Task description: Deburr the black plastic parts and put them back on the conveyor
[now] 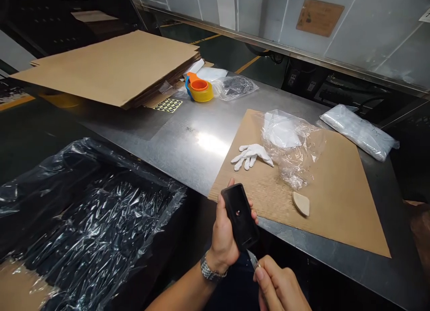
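Observation:
My left hand (pixel 224 232) is wrapped round a black rectangular case (pixel 242 214), shaped like a phone case, its hollow side facing me. A small hole shows in its middle. In my right hand (pixel 280 282) is a utility knife (pixel 253 259), its blade pointing up at the lower edge of the case. Whether the blade touches the edge I cannot tell. Beyond the case, a white glove (pixel 252 156) lies on a cardboard sheet (pixel 339 203). Right of the glove are crumpled clear plastic bags (pixel 292 143) and a beige rounded pad (pixel 301 204).
A cardboard stack (pixel 114 66) stands at the table's (pixel 168 145) far left. Beside it are tape rolls (pixel 200 89) and a sticker sheet (pixel 168 105). A wrapped plastic pack (pixel 359 131) lies at the right. A box lined with black plastic (pixel 110 230) is at lower left.

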The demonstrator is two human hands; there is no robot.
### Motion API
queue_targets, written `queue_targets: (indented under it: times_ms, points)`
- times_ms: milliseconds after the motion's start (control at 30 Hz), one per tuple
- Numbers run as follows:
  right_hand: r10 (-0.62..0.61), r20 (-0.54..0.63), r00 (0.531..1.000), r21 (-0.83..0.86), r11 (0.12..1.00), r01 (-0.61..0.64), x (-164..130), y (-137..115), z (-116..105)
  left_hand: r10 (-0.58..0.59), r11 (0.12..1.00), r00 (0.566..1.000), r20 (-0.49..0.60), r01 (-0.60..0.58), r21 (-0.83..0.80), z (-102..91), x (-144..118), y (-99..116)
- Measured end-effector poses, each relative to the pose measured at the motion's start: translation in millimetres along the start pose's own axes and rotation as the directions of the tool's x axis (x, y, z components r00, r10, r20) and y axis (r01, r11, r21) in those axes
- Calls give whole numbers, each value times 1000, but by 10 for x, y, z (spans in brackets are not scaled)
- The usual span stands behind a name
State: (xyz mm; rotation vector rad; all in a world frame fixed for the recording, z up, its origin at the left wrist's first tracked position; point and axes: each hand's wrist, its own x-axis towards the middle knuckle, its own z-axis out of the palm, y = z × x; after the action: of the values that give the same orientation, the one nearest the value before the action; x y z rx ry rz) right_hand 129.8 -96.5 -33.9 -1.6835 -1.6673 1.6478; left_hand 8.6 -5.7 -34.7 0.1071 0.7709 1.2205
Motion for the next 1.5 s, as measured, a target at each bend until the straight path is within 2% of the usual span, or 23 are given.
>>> queue_targets:
  times_ms: [233,900,1133,1300,1400,1500]
  points:
    - [51,19,998,-3,999,-51,32,-86,-11,26,1000,1000,17,-26,10,11,-9,2]
    - [51,40,998,-90,995,-47,33,-56,-10,143,987,988,51,-146,61,5,-45,-37]
    - [55,69,996,-1,998,-55,67,-101,0,193,976,979,59,-197,91,-10,-58,-58]
    - [57,31,998,8,998,-58,84,-85,41,221,968,973,65,-227,109,-24,-53,-72]
    - [67,68,995,139,987,-76,100,-53,61,231,966,971,63,-237,102,-29,-58,-82]
    - [102,154,983,417,895,-158,122,-16,67,231,970,972,44,-234,63,-29,-58,-89]
